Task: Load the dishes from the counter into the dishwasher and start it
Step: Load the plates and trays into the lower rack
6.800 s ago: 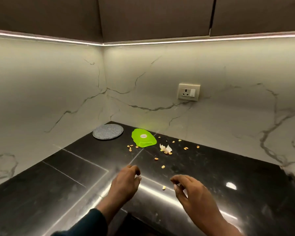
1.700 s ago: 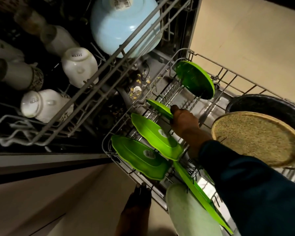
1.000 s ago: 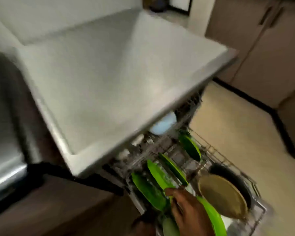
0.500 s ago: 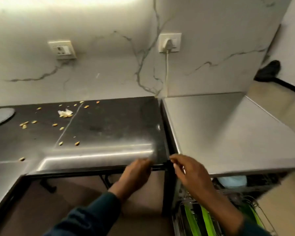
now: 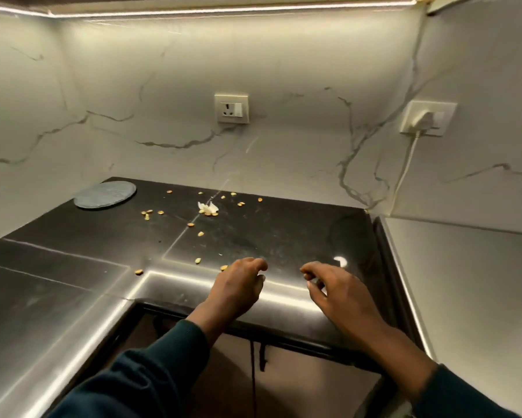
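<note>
Both hands, left hand (image 5: 238, 285) and right hand (image 5: 338, 294), are back over the counter (image 5: 283, 236), loosely curled, holding nothing; green plates are racked (grey disc (image 5: 105, 195) remains far left).

A home kitchen: dark stone counter (image 5: 253, 236) at 12 o'clock, marble-look backsplash (image 5: 283, 70) with wall socket (image 5: 231, 108), under-cabinet light strip (image 5: 223, 9) overhead.

Both hands, left hand (image 5: 237, 286) and right hand (image 5: 339, 292), hover loosely curled over the black counter (image 5: 283, 233); a grey round plate (image 5: 105, 194) lies at its far-left corner.
</note>
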